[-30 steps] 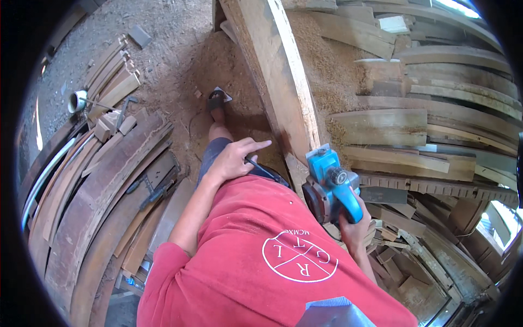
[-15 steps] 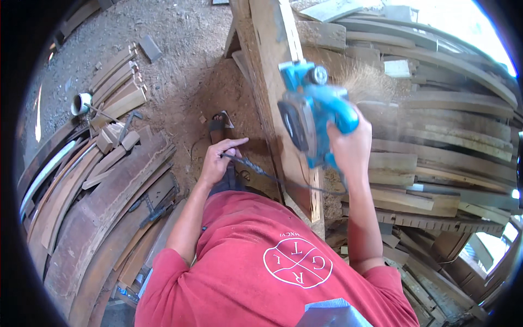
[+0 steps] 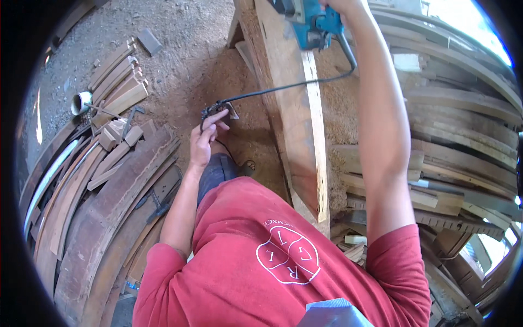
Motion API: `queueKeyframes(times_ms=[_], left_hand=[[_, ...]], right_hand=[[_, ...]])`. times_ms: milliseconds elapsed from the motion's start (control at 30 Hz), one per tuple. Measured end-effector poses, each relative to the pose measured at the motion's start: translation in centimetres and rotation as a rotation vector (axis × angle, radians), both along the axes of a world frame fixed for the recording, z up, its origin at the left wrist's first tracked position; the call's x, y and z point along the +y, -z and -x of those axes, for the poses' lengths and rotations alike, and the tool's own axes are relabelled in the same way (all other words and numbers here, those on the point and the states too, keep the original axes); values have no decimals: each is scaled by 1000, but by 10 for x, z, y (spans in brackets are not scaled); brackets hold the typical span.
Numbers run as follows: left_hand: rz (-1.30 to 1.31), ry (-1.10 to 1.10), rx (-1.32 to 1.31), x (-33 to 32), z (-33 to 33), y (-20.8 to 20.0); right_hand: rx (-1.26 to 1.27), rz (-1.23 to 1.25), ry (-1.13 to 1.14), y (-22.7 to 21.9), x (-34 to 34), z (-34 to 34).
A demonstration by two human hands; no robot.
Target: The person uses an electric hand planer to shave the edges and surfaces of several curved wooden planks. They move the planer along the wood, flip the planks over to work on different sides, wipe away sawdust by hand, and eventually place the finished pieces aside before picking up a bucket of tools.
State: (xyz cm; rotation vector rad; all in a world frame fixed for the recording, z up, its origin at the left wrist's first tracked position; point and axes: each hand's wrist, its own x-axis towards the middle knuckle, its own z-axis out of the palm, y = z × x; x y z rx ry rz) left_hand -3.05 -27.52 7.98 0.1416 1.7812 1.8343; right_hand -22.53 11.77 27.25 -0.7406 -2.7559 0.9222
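Observation:
My right hand (image 3: 342, 4), partly cut off by the top edge, grips the handle of a blue electric hand planer (image 3: 318, 24). The planer rests on the narrow edge of a long wooden board (image 3: 297, 120) that stands in front of me. Its black power cord (image 3: 283, 88) loops out from the tool's rear and runs across the board to the left. My left hand (image 3: 204, 144) holds the cord above my foot, with one finger stretched out. The near part of the board's edge shows pale, bare wood.
Stacked planks (image 3: 457, 117) fill the right side. More boards (image 3: 103, 218) lie at the left, with a clamp-like metal tool (image 3: 155, 210) on them. Short wood pieces (image 3: 117, 82) and a white cup-like container (image 3: 81, 102) sit on the dirt floor (image 3: 185, 43). Shavings lie beside the board.
The planer and my right hand have moved far forward along the board, and the right arm has stretched out. My left hand has risen forward with the cord, which is now drawn across the board.

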Motion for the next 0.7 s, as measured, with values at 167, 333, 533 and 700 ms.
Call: queueKeyframes(times_ms=[167,333,533,700], left_hand=[[8,22,213,3,-30,-9],[28,360,289,17,-76,-18],[-67,453,259,39,-109,-24],[-54,321,78,26,-74,-9]], right_hand=[[11,99,19,-27,-66,-225],[-125,119,146,-37,-114,-483],[-163,183,223,-47,-131,-495],[-39,149,116,-35,-102,-330]])
